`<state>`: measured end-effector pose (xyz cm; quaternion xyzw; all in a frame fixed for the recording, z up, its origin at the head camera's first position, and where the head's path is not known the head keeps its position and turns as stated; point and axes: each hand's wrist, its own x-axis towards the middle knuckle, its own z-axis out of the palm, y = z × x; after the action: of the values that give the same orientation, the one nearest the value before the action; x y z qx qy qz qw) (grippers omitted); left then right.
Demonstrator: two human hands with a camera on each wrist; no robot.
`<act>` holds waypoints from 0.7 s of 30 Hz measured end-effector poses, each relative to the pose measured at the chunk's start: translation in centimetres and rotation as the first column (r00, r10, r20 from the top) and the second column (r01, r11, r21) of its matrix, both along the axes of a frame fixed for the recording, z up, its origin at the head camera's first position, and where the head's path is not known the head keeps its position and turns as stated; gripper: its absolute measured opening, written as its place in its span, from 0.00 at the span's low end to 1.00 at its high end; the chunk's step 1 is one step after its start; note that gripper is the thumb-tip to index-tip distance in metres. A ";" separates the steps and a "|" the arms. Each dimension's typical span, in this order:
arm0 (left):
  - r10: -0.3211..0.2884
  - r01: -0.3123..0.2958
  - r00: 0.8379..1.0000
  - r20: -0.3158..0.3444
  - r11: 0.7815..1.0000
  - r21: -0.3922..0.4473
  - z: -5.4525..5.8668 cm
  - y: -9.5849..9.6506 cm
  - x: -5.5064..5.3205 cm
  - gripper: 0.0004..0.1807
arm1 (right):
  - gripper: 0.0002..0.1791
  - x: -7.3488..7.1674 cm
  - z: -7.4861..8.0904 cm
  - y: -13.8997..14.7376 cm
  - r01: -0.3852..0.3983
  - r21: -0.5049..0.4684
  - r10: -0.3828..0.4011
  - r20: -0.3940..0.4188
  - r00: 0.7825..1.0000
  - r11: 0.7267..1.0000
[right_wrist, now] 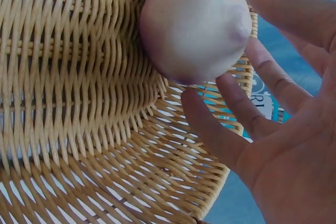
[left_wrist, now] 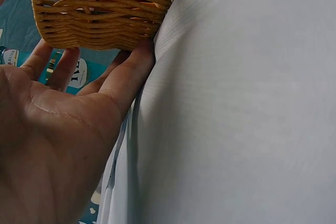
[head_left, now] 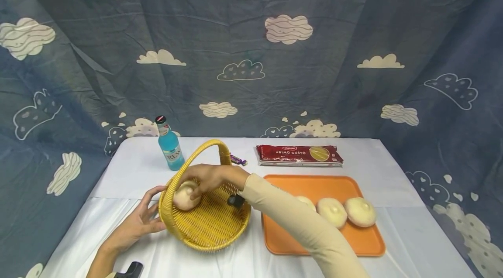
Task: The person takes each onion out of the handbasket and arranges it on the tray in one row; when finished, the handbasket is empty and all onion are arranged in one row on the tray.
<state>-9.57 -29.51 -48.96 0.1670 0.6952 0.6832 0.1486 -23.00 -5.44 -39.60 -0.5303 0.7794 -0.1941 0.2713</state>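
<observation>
My right hand (head_left: 204,178) reaches under the handle of a yellow wicker basket (head_left: 212,234), its fingers and thumb around a pale round bun with a small nub (head_left: 186,197). In the right wrist view the bun (right_wrist: 194,24) shows purplish edges near the wicker wall; the fingertips of the right hand (right_wrist: 294,114) meet its rim. Whether it rests on the basket floor, I cannot tell. My left hand (head_left: 135,223) touches the basket's outer left side with spread fingers. From the left wrist, the left hand (left_wrist: 68,114) has fingertips against the basket's woven side (left_wrist: 100,24).
An orange tray (head_left: 310,184) on the right bears similar buns (head_left: 332,212), one partly behind my right sleeve. Behind it lies a red pasta packet (head_left: 298,156). A blue bottle (head_left: 171,149) stands behind the basket, and a purple-wrapped sweet (head_left: 237,159) lies near the handle.
</observation>
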 end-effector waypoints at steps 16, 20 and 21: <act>0.013 -0.012 1.000 -0.022 1.000 0.004 0.0 0.1 0.1 0.51 | 0.25 0.5 0.0 0.3 -0.022 0.109 0.020 0.025 0.999 0.994; 0.024 -0.024 1.000 -0.017 1.000 -0.010 0.1 0.1 0.1 0.51 | 0.23 0.6 0.0 0.4 -0.046 0.117 0.047 -0.007 0.999 0.992; 0.026 -0.026 1.000 -0.017 1.000 -0.014 0.1 0.1 0.2 0.51 | 0.23 0.7 0.0 0.4 -0.052 0.117 0.054 -0.011 0.999 0.992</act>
<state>-9.42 -29.38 -48.83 0.1627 0.7034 0.6787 0.1350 -22.35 -5.03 -39.61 -0.5353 0.7770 -0.1372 0.3015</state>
